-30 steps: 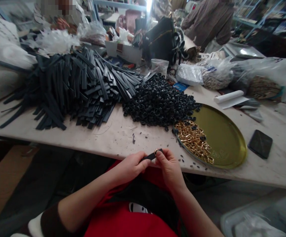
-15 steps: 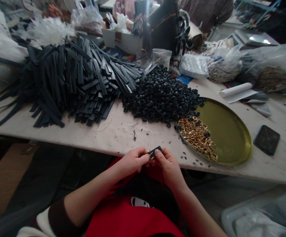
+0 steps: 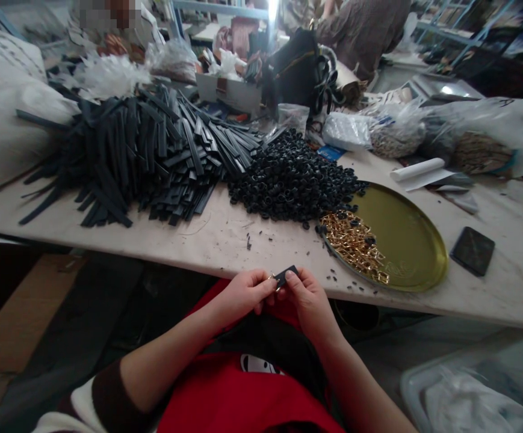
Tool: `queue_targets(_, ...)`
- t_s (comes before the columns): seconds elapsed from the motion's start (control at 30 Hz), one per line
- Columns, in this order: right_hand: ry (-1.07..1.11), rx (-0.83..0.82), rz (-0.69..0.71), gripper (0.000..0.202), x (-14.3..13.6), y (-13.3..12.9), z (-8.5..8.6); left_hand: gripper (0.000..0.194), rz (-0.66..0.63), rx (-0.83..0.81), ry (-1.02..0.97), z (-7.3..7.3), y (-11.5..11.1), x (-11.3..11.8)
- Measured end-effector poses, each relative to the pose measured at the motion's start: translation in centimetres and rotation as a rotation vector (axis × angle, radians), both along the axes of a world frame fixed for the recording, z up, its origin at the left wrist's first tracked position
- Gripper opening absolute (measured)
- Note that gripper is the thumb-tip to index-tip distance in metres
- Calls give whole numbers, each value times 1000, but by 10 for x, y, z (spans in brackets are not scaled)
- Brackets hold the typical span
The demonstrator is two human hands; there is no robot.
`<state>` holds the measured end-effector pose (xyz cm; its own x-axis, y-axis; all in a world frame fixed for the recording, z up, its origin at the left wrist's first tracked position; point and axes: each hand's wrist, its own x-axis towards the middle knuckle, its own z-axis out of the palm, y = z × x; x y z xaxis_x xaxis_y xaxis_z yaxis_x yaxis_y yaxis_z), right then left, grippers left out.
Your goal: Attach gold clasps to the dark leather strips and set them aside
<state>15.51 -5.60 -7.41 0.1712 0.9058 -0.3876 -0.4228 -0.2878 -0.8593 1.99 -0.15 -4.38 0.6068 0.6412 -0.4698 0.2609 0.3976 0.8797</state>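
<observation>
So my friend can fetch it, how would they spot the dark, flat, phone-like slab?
On the pale worktop, find the round golden metal tray. To its right is the dark, flat, rectangular slab, lying alone, unlike the heaped narrow black strips.

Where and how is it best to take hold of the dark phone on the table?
I would come from above and pinch the phone by its near and far edges. It lies flat and looks thin, and its near left corner sits close to the round tray, so fingers would have little room there.
</observation>
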Motion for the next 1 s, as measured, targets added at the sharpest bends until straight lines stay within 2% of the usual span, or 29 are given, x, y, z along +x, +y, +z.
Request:
queue_targets(0.07, -35, 13, 7, 25, -2, -2, 0, 26, -1, 25, 18, 1, -3, -2)
queue_targets(0.13, -164, 36, 21, 24, -3, -6, 3, 25, -9, 43, 30, -1, -6, -4)
queue_targets(0.2, -429, 98, 2, 20, -4, -10, 6, 24, -18, 66, 35, -5, -7, -5)
queue_targets(0.27, -742, 231, -9, 14, -5, -15, 8, 23, -32, 127, 38, -9, -8, -6)
queue_targets(0.33, -930, 380, 17, 9, -4, -17, 8, 21, -36, 217, 57, -10, -10, -6)
queue_targets(0.4, -945, 426, 46, 7, -3, -17, 7, 20, -26, 278, 91, -6, -11, -7)
queue_targets(0.57, -690, 220, 140, 17, 0, -7, 12, 27, -48, 167, 61, 9, -11, -11)
queue_targets(0.73, -853, 407, 149, 17, 3, 2, 19, 29, 27, 147, 44, 3, 5, -7)
queue_targets(0.8, -789, 412, 257, 27, 13, 12, 19, 25, 63, 204, 81, 0, 14, -3)
queue_targets(0.87, -798, 377, 314, 39, 32, 31, 18, 32, 47, 289, 92, -2, 23, 3)
queue_targets(0.93, -1027, 319, 246, 39, 54, 57, 15, 31, -28, 340, 74, -2, 31, 8)
queue_targets(1.0, -1452, 208, 159, 26, 73, 86, 10, 25, -66, 343, 70, -5, 39, 12)
